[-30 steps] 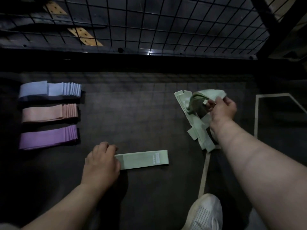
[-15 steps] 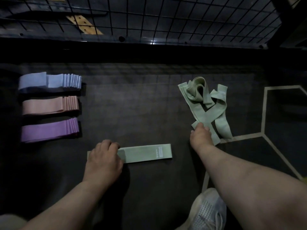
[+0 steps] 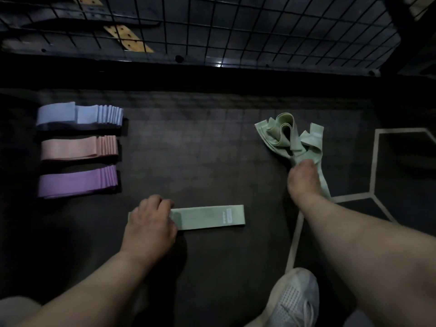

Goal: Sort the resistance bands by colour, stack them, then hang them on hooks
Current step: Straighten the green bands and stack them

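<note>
Left hand [image 3: 151, 223] covers the left end of the flat green band [image 3: 208, 217]; grip there not visible. Label print on that band too small to read. Right hand [image 3: 303, 182] seen from the back, fingers buried in the green band pile [image 3: 289, 138]; closure cannot be told. Band count in the pile unclear. White shoe [image 3: 292, 300] cut off by the bottom edge.

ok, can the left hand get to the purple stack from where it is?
Probably yes: bare mat lies between the left hand and the purple stack, nothing in the way. But it is pressing down the flat green band.
</note>
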The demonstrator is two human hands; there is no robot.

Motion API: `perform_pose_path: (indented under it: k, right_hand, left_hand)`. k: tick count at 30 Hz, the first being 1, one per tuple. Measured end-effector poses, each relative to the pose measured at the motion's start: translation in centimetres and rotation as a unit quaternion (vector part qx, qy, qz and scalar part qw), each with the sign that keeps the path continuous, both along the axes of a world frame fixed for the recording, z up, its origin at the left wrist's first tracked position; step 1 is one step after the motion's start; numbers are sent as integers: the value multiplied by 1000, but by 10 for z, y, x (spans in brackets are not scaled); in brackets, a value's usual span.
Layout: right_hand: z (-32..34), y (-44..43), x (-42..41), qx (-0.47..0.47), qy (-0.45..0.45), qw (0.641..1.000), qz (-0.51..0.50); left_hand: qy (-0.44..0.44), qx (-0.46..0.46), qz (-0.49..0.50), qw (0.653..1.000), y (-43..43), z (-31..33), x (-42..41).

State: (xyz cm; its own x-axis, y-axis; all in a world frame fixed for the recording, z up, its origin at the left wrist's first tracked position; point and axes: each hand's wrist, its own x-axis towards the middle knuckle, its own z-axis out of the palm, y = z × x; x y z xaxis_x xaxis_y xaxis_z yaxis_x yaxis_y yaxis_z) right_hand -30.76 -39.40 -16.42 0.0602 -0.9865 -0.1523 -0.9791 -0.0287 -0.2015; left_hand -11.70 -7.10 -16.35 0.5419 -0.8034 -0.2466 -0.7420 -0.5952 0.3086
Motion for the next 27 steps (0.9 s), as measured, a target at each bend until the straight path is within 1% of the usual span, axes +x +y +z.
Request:
perform_pose_path:
  k: [2,4,6,8,10,12,15,16,18,22,25,27]
  right_hand:
    - [32,-13,11,-70,-120,988,-65]
    - [72,-27,23,-120,-197,970,-82]
    - [116,-38,33,-154,-226,958,-81]
    - [158,-41,39,-163,-243,954,-68]
    - [196,-38,44,-171,-258,950,-38]
    - [227,-36,48,-172,-254,952,-12]
    - [269,-36,52,-159,-215,962,-44]
    - [282,-36,52,-148,-220,962,-58]
    - [307,-29,53,-125,-266,954,-59]
    - [349,3,58,-61,-364,929,-22]
    - [383,41,64,4,-441,897,20]
    - [404,66,69,26,-484,872,60]
  left_hand:
    - [2,7,-5,1000,-3,3,0]
    - [-8,7,-12,1000,-12,14,0]
    - [-5,8,-16,1000,-26,36,-1]
    - [10,7,-11,1000,-40,59,-4]
    - [-9,-33,-22,999,-47,84,-8]
    - [-27,-72,-37,996,-53,111,-9]
    - [-54,-115,-42,991,-60,156,-2]
    - [-56,-124,-38,990,-62,174,2]
    - [-36,-135,-29,990,-66,207,10]
    - [19,-158,-28,987,-68,272,25]
    - [83,-194,-32,977,-64,321,32]
    - [133,-220,-51,965,-61,349,32]
